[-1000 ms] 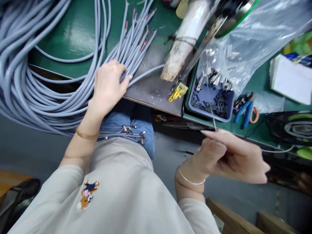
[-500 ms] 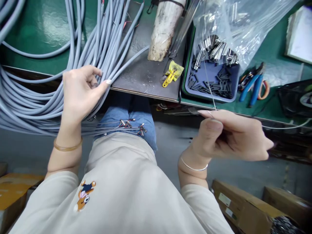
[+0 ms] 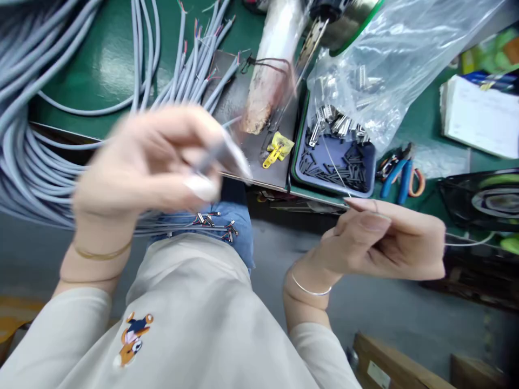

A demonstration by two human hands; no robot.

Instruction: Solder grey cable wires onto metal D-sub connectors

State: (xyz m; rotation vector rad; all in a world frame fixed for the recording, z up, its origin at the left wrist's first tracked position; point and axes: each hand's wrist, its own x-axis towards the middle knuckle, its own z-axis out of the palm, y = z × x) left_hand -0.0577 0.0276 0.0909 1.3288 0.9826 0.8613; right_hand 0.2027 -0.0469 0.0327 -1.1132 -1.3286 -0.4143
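Note:
My left hand [image 3: 138, 167], smeared by motion, is closed around the end of a grey cable [image 3: 213, 155] pinched between thumb and fingers, in front of the bench edge. Behind it lies a bundle of grey cables [image 3: 190, 65], their stripped ends showing coloured wires. Lower right, my right hand [image 3: 377, 232] pinches a thin silvery wire, probably solder [image 3: 333, 162], which runs up across a blue tray [image 3: 298, 173]. Black sleeves [image 3: 344, 175] and metal connectors [image 3: 340, 123] lie in that tray. Several cables with small connectors [image 3: 208, 220] attached rest on my lap.
A whitish cord-tied block [image 3: 270, 65] lies on a dark board [image 3: 239, 156] beside a yellow clip [image 3: 273, 154]. Blue-handled pliers [image 3: 399, 178] and a white pad [image 3: 482, 116] are to the right. A clear plastic bag [image 3: 405, 59] drapes over the tray. Cardboard boxes [image 3: 389, 362] stand on the floor.
My left hand has lifted away from the bundle and moved right, with a cable end in its fingers. My right hand still pinches the thin wire. The view has shifted.

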